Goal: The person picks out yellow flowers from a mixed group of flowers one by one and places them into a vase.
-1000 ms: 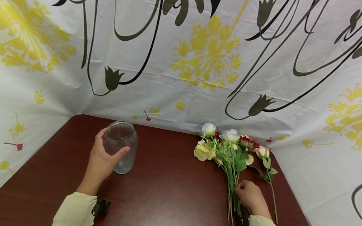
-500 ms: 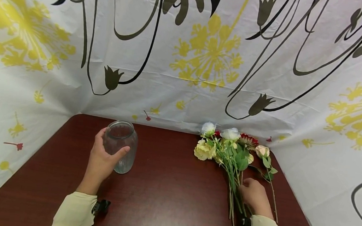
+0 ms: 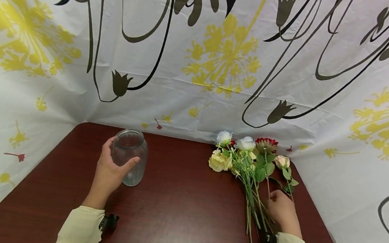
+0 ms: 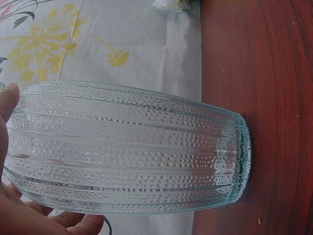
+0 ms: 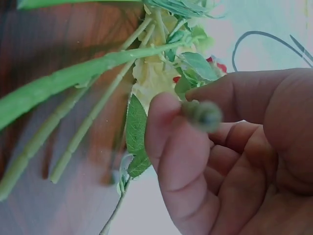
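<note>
My left hand [image 3: 110, 174] grips a ribbed, dotted clear glass vase [image 4: 127, 147], thumb and fingers around its side. The vase stands upright at the left of the table, its mouth uncovered. At the right, my right hand [image 3: 283, 212] pinches a flower stem [image 5: 203, 115] near its cut end between thumb and finger. In the head view this stem runs up to a red-and-white flower [image 3: 266, 145] with green leaves. Beside it lies a bunch of flowers: white roses [image 3: 224, 138], a yellow flower [image 3: 220, 161] and several green stems [image 3: 250, 210].
A peach rose [image 3: 282, 162] lies apart at the far right, its stem partly behind my right hand. The dark red wooden table [image 3: 181, 196] meets a white patterned cloth [image 3: 168, 108] at its back and sides. A black strap [image 3: 108, 222] sits on my left wrist.
My right hand has moved a little to the right with the pinched stem. The red-and-white flower has tilted more upright and shifted off the bunch. My left hand and the vase stay put.
</note>
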Action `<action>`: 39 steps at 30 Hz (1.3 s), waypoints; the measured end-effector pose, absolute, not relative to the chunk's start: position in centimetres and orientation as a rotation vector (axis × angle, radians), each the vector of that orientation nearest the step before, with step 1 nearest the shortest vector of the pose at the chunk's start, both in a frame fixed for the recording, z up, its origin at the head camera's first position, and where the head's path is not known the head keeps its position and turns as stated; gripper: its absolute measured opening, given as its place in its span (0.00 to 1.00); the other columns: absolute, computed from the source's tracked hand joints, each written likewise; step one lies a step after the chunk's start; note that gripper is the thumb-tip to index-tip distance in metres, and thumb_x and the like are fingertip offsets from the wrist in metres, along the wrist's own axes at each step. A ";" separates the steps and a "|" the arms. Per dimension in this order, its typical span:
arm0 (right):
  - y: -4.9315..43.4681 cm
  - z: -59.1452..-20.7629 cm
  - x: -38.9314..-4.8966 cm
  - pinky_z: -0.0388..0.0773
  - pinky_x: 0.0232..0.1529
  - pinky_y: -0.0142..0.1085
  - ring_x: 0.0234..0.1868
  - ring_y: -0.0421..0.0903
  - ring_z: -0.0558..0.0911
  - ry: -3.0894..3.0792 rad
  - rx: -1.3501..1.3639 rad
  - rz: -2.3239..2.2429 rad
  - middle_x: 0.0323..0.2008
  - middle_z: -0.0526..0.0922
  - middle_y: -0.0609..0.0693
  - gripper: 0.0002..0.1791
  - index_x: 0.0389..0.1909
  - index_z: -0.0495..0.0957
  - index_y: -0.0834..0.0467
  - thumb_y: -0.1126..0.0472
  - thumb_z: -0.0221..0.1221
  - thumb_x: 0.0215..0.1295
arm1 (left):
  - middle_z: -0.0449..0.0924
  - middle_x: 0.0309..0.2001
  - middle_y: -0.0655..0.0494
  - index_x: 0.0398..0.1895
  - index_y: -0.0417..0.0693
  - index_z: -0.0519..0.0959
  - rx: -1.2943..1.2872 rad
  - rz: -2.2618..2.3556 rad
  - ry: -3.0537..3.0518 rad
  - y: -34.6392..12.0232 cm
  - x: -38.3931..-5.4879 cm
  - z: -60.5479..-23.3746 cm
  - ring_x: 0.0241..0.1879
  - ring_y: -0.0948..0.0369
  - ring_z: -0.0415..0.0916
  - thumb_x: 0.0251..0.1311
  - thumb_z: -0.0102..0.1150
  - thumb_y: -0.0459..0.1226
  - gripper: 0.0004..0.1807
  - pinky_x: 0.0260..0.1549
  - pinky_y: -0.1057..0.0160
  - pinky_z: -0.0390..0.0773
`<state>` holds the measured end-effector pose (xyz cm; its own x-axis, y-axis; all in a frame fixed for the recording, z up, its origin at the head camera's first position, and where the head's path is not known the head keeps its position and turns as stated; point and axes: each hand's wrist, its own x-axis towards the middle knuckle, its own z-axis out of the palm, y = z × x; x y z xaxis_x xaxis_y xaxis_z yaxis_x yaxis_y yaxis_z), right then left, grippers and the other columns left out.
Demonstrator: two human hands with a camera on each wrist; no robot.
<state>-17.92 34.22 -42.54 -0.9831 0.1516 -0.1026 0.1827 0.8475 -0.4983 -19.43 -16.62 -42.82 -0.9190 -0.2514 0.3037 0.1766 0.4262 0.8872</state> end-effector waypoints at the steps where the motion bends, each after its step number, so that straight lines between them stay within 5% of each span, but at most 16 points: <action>1: 34.3 -42.4 -17.9 0.73 0.39 0.51 0.38 0.56 0.76 2.959 0.278 -0.809 0.44 0.77 0.67 0.17 0.53 0.69 0.73 0.67 0.45 0.70 | 0.60 0.69 0.39 0.77 0.49 0.48 0.065 -1.497 -2.295 -16.6 -19.4 -42.8 0.66 0.43 0.60 0.52 0.74 0.51 0.56 0.58 0.32 0.62; 9: 35.6 -42.1 -17.4 0.74 0.40 0.53 0.44 0.59 0.77 2.936 0.362 -0.833 0.47 0.76 0.68 0.18 0.54 0.68 0.72 0.65 0.43 0.68 | 0.60 0.69 0.39 0.78 0.49 0.48 0.065 -1.489 -2.308 -16.4 -19.6 -42.8 0.67 0.42 0.60 0.53 0.74 0.51 0.57 0.58 0.32 0.62; 20: 38.0 -42.0 -16.7 0.71 0.36 0.48 0.38 0.57 0.76 3.072 0.444 -0.815 0.38 0.77 0.63 0.16 0.50 0.69 0.69 0.66 0.42 0.67 | 0.61 0.68 0.39 0.77 0.50 0.49 0.035 -1.492 -2.288 -16.4 -19.9 -42.6 0.66 0.43 0.61 0.52 0.74 0.51 0.56 0.57 0.34 0.63; 28: 40.1 -42.2 -16.5 0.71 0.42 0.58 0.42 0.68 0.77 3.156 0.574 -0.756 0.40 0.77 0.70 0.15 0.48 0.69 0.72 0.66 0.43 0.66 | 0.61 0.68 0.40 0.77 0.50 0.49 0.036 -1.500 -2.283 -16.4 -19.9 -42.6 0.66 0.44 0.60 0.52 0.75 0.50 0.56 0.58 0.34 0.62; 39: 42.9 -42.3 -15.7 0.73 0.35 0.56 0.40 0.70 0.77 3.154 0.652 -0.649 0.41 0.76 0.73 0.15 0.46 0.69 0.69 0.66 0.44 0.63 | 0.60 0.69 0.39 0.77 0.50 0.48 0.039 -1.496 -2.302 -16.2 -19.9 -42.7 0.67 0.43 0.60 0.52 0.74 0.52 0.56 0.58 0.32 0.61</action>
